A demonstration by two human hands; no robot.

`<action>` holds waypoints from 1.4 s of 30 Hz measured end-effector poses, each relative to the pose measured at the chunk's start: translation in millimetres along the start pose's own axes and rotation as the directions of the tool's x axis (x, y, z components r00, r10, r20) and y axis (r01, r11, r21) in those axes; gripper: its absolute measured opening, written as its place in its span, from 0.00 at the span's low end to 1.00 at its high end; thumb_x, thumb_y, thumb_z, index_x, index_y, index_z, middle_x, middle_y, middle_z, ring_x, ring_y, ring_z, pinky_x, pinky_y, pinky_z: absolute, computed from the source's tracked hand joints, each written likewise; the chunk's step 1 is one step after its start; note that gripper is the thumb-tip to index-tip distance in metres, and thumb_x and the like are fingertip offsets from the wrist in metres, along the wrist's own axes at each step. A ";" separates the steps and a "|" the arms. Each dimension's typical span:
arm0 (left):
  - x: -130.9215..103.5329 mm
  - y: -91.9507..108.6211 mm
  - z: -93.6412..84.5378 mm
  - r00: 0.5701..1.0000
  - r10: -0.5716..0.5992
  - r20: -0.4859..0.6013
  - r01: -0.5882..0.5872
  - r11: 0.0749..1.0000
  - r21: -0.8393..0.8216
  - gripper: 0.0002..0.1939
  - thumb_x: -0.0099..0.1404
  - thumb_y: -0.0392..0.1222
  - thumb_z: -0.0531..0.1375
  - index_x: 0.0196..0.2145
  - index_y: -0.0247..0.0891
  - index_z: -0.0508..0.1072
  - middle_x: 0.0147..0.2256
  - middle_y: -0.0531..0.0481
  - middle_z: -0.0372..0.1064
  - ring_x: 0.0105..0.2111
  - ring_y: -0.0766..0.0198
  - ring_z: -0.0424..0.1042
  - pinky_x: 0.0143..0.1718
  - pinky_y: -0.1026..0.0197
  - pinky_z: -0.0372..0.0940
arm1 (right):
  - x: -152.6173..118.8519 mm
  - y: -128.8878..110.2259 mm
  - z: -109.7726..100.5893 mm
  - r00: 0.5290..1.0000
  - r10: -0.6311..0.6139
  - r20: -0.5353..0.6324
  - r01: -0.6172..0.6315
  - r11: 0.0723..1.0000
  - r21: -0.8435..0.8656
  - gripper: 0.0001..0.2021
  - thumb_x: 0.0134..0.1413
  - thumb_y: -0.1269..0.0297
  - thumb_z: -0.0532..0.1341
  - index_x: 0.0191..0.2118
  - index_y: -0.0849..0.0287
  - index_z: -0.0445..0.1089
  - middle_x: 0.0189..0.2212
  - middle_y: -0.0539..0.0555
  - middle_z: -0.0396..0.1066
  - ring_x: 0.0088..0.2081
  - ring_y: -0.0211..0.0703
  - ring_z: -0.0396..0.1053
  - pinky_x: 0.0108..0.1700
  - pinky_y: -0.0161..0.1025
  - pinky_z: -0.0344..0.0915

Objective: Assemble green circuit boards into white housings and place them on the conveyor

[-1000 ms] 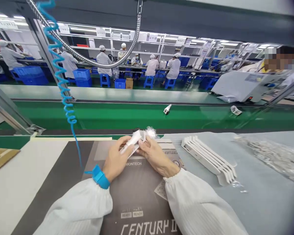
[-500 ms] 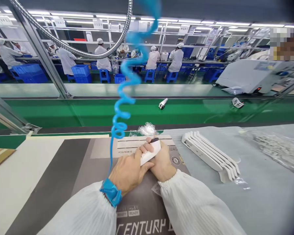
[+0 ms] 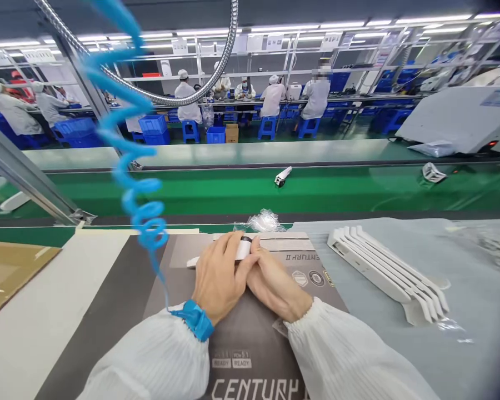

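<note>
Head view, the sole one.

Item: white part (image 3: 242,249), dark-ended, held between both hands above a printed dark board (image 3: 245,328); mostly covered, with a pale tip showing left of the fingers.

Left hand (image 3: 220,275): closed over the part from above, fingers together; blue strap (image 3: 198,320) at the wrist.

Right hand (image 3: 275,280): gripping beside the dark end, thumb near the left thumb; remaining fingers largely hidden.

Step in hand, by judgement: two-handed fitting or pressing at the dark end. Next move, by judgement: calls for a firm grip and even thumb pressure.

Nearby: crumpled clear plastic (image 3: 266,221), just beyond the hands; nested white pieces (image 3: 385,275), to the right; one white piece (image 3: 284,175), on the green belt (image 3: 208,194).
</note>
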State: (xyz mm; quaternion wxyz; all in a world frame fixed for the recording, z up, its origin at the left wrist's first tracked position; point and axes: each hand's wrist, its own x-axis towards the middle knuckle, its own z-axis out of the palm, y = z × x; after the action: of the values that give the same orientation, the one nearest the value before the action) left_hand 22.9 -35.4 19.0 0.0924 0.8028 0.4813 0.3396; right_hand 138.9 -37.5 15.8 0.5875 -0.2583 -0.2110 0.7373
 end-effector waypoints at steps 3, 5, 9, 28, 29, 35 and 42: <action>1.3 3.2 2.8 1.000 0.030 -0.006 -0.030 1.000 0.006 0.22 0.71 0.54 0.51 0.57 0.40 0.65 0.55 0.41 0.69 0.52 0.51 0.70 0.50 0.52 0.65 | -0.2 2.2 0.3 1.000 -0.007 -0.001 0.007 1.000 0.006 0.12 0.57 0.54 0.64 0.37 0.59 0.73 0.38 0.54 0.74 0.48 0.46 0.69 0.54 0.44 0.67; 3.5 0.1 1.9 0.999 0.049 0.023 -0.048 0.998 -0.031 0.22 0.71 0.53 0.52 0.56 0.40 0.65 0.54 0.42 0.70 0.52 0.52 0.70 0.50 0.53 0.66 | 1.3 -2.6 -3.1 1.000 -0.003 -0.007 0.003 1.000 -0.006 0.13 0.58 0.53 0.63 0.37 0.59 0.73 0.36 0.54 0.73 0.46 0.45 0.70 0.54 0.44 0.67; 4.9 -15.2 -4.2 0.989 0.074 0.131 -0.069 0.997 -0.045 0.25 0.69 0.52 0.56 0.60 0.42 0.61 0.55 0.44 0.69 0.52 0.54 0.71 0.49 0.54 0.67 | 5.7 -21.3 -15.3 1.000 0.016 -0.003 -0.016 0.999 0.027 0.14 0.61 0.51 0.59 0.35 0.58 0.72 0.32 0.51 0.71 0.42 0.42 0.70 0.53 0.42 0.67; 40.3 -74.5 -35.2 0.837 -0.545 0.053 0.513 0.746 -0.426 0.22 0.63 0.50 0.57 0.52 0.37 0.69 0.31 0.47 0.76 0.23 0.61 0.70 0.27 0.61 0.63 | 16.9 -13.5 -33.6 0.996 -0.027 -0.089 0.019 0.996 -0.083 0.13 0.56 0.58 0.66 0.45 0.58 0.72 0.50 0.58 0.74 0.43 0.41 0.74 0.55 0.45 0.67; 51.7 -89.0 -40.8 0.817 -0.576 0.008 0.542 0.764 -0.351 0.23 0.60 0.47 0.59 0.53 0.38 0.68 0.31 0.47 0.76 0.23 0.61 0.70 0.27 0.61 0.62 | 16.5 -13.1 -33.4 0.995 -0.030 -0.099 0.022 0.996 -0.085 0.14 0.55 0.59 0.67 0.45 0.58 0.72 0.50 0.59 0.74 0.42 0.41 0.75 0.54 0.44 0.68; 118.4 -144.8 -62.8 0.742 -0.662 -0.104 0.666 0.746 0.003 0.26 0.54 0.35 0.59 0.52 0.38 0.69 0.37 0.38 0.75 0.37 0.46 0.75 0.37 0.53 0.64 | 16.2 -16.1 -30.7 0.991 -0.007 -0.133 -0.003 0.998 -0.070 0.16 0.52 0.60 0.68 0.46 0.59 0.72 0.51 0.59 0.74 0.43 0.41 0.75 0.52 0.42 0.68; 113.6 -131.6 -50.2 0.753 -0.632 -0.183 0.658 0.719 0.222 0.23 0.58 0.32 0.58 0.52 0.31 0.69 0.56 0.29 0.64 0.58 0.36 0.63 0.57 0.40 0.57 | 17.5 -16.7 -29.8 0.986 0.000 -0.166 -0.010 0.998 -0.057 0.19 0.47 0.62 0.72 0.45 0.59 0.72 0.50 0.58 0.75 0.42 0.42 0.74 0.50 0.42 0.68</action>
State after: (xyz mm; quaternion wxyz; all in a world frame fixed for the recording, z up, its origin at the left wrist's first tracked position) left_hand -67.6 118.9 46.1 0.0706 0.5724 0.7765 0.2538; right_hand 167.2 -16.5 0.6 0.5935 -0.3362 -0.1820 0.7082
